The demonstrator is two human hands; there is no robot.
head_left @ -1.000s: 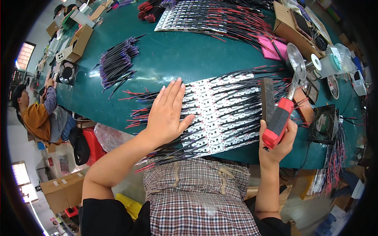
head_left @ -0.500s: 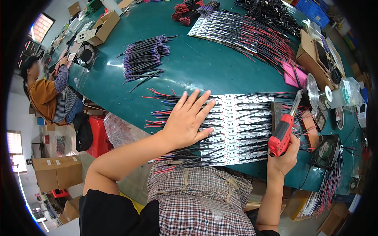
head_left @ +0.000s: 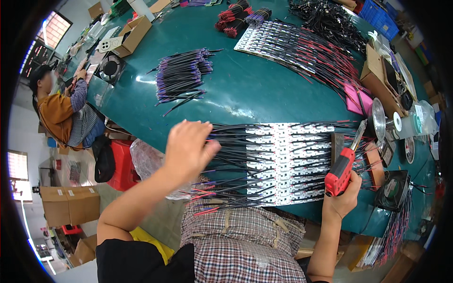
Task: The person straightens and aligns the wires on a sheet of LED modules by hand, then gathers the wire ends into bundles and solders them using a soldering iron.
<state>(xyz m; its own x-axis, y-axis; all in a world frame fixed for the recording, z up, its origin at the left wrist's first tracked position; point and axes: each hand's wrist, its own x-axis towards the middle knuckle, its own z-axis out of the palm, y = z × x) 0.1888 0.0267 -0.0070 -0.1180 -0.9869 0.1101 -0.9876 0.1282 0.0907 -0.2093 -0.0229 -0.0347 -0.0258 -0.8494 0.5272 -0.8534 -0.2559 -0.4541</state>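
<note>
My left hand (head_left: 191, 147) is over the left ends of black wires (head_left: 226, 141), thumb apart from the bent fingers; it covers the upper wire ends. These wires stick out from both sides of a panel of small white circuit boards (head_left: 282, 165) lying in front of me. In my right hand (head_left: 344, 200) is a red and black soldering gun (head_left: 339, 173). Its metal tip points up and away, beside a round metal dish (head_left: 377, 118). A dark bar (head_left: 337, 148) lies across the panel's right side.
A pile of black and purple wires (head_left: 181, 78) lies farther back. Behind it are a second wired panel (head_left: 278, 45) and bundled red and black wires (head_left: 231, 19). At right stand a solder spool (head_left: 396, 121), a cardboard box (head_left: 377, 78) and a fan (head_left: 392, 188). Another person (head_left: 61, 111) sits at far left.
My left hand has lifted off the panel's left part and moved left over the wire ends, where the upper wires now lie straighter. My right hand keeps its hold on the soldering gun.
</note>
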